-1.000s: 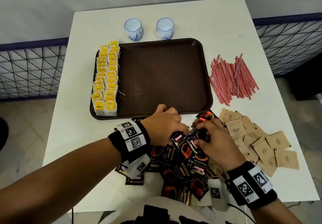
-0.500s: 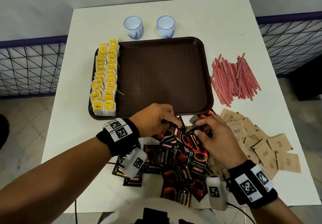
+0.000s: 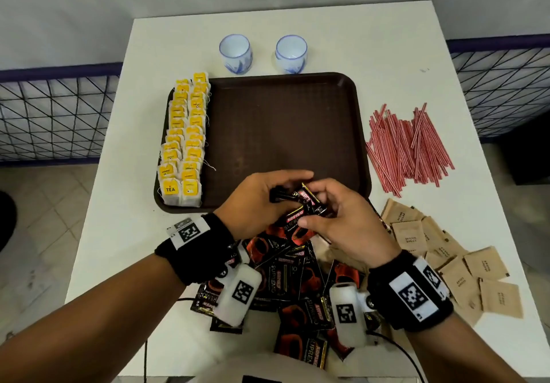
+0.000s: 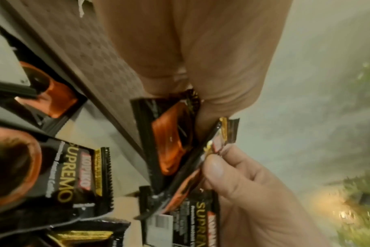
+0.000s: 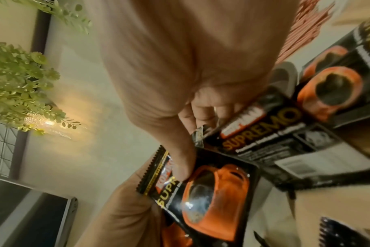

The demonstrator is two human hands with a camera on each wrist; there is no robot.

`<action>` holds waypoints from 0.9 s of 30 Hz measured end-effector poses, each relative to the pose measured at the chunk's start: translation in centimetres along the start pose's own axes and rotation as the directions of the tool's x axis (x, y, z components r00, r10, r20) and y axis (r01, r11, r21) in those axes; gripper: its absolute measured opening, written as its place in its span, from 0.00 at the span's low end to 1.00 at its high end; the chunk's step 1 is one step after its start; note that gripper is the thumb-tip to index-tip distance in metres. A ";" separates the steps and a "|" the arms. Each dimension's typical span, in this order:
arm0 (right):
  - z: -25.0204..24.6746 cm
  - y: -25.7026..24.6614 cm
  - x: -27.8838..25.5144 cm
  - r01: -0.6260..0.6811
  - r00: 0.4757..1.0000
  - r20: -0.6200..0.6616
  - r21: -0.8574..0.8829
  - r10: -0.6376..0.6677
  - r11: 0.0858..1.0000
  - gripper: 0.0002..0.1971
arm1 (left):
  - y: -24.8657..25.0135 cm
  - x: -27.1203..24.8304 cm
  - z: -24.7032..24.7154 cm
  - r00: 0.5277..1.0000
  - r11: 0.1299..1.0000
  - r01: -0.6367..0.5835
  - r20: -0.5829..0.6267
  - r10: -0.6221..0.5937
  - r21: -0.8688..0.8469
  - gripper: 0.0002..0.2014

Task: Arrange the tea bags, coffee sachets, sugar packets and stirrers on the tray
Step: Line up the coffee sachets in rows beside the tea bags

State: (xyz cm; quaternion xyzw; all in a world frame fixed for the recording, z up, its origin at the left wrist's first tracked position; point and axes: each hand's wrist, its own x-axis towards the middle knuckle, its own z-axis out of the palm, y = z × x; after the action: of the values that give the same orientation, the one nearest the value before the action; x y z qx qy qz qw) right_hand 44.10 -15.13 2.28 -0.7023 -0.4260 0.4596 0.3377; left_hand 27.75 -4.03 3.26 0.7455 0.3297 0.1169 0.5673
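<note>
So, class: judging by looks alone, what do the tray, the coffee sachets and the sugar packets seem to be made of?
Tray: probably moulded plastic, dark brown, matt, with a fine textured floor.
Coffee sachets: likely foil or plastic film, glossy black, with glints and serrated edges.
Sugar packets: apparently unbleached brown paper, matt, no shine.

A white table (image 3: pixel 387 34) stands against a grey wall (image 3: pixel 89 10), over tiled floor (image 3: pixel 38 227).

"TEA" stands on the yellow tag of the nearest tea bag (image 3: pixel 170 189), at the tray's 8 o'clock corner. The black coffee sachets (image 3: pixel 279 281) read "KOPIKO" and "SUPREMO". The brown sugar packets (image 3: pixel 412 238) carry print too small to read.
</note>
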 end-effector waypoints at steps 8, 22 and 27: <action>-0.7 -0.4 1.3 -0.036 0.991 0.120 -0.166 0.056 0.985 0.14 | -1.1 -1.5 -3.3 0.983 0.976 0.156 -0.076 -0.169 -0.151 0.05; -0.8 -4.5 2.3 -0.121 0.992 0.003 0.361 0.128 0.925 0.07 | -5.2 -3.8 -10.0 0.969 0.966 0.212 -0.099 -0.228 -0.149 0.18; 0.3 -6.9 8.0 -0.045 0.995 -0.074 0.335 0.074 0.941 0.06 | -4.8 -4.5 -11.1 0.966 0.945 0.177 -0.138 -0.221 -0.274 0.20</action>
State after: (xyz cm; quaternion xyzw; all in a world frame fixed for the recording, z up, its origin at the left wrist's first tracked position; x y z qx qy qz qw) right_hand 43.56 -5.01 5.28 -0.6668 -0.3060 0.5046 0.4552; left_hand 16.59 2.38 3.41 0.6153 0.4316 0.1627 0.6392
